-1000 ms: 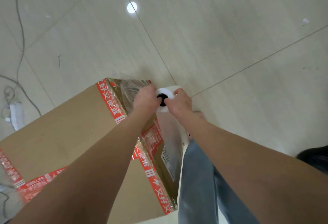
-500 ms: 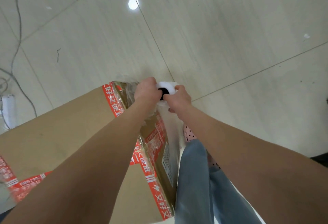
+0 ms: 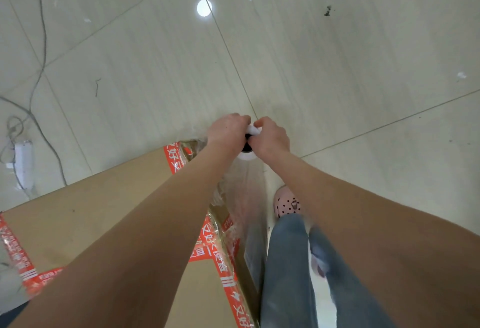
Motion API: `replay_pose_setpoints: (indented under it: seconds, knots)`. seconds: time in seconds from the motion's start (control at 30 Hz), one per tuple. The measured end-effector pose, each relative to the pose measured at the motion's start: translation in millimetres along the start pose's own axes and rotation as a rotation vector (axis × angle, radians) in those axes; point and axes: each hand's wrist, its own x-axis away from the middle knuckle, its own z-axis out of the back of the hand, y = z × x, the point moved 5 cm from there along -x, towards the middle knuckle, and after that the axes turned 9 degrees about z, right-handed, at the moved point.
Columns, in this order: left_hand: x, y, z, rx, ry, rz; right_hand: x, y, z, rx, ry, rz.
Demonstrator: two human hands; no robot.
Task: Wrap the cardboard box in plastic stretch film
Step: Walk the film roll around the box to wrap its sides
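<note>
A large brown cardboard box [image 3: 85, 213] with red printed tape along its edges stands on the floor at lower left. Clear stretch film [image 3: 246, 197] runs down its right side, wrinkled near the far corner. The white film roll [image 3: 246, 155] stands upright just past that far right corner, its black core showing between my hands. My left hand [image 3: 227, 130] grips the roll's top from the left. My right hand [image 3: 270, 135] grips it from the right. Both sets of fingers curl over the roll's top end, hiding most of it.
My legs in blue jeans [image 3: 288, 270] and a pink dotted shoe [image 3: 285, 204] stand right of the box. Pale floor tiles [image 3: 337, 68] spread ahead and to the right. Grey cables [image 3: 39, 68] and a white power strip [image 3: 23, 164] lie at far left.
Both hands carried the roll forward along the box's right side, up to its far corner. The film stretched out behind them. My right foot stepped forward into view.
</note>
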Motion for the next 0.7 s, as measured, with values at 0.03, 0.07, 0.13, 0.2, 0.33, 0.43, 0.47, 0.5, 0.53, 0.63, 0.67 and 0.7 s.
replay_pose_setpoints:
  seconds: [0.03,0.07,0.13,0.2,0.33,0.43,0.47,0.5,0.53,0.63,0.67,0.7]
  knots:
    - [-1.9,1.4,1.0,-0.030,-0.001,0.002,-2.2,-0.1,1.4,0.003,-0.007,-0.003]
    - [-4.1,1.6,1.5,-0.050,0.002,0.008,-4.4,0.4,2.7,-0.002,-0.019,-0.003]
    - [-7.5,1.3,1.8,-0.069,0.006,0.013,-7.7,2.5,5.0,-0.037,-0.042,-0.007]
    - [-7.8,2.0,3.4,-0.070,-0.008,0.003,-6.9,6.1,5.4,-0.104,-0.069,-0.047]
    - [-11.3,-4.1,10.3,-0.030,-0.038,0.052,-5.0,5.9,-1.3,-0.223,-0.181,-0.190]
    - [-16.4,-12.8,15.2,0.050,-0.038,0.119,-12.9,-4.4,-1.2,-0.249,-0.171,-0.175]
    - [-18.2,-15.3,17.7,0.079,-0.038,0.139,-16.2,-9.2,-0.5,-0.245,-0.160,-0.155]
    - [-20.2,-17.8,20.3,0.110,-0.035,0.157,-19.3,-13.5,-0.2,-0.242,-0.156,-0.136]
    - [-21.9,-20.8,22.5,0.139,-0.035,0.175,-21.9,-17.7,0.0,-0.237,-0.158,-0.120]
    - [-25.0,-31.9,25.1,0.240,-0.044,0.251,-29.9,-29.1,1.9,-0.200,-0.169,-0.071]
    - [-25.8,-36.4,25.0,0.273,-0.042,0.276,-32.0,-32.7,2.2,-0.185,-0.176,-0.053]
    - [-26.3,-40.5,24.7,0.298,-0.041,0.293,-33.9,-35.8,2.5,-0.171,-0.178,-0.035]
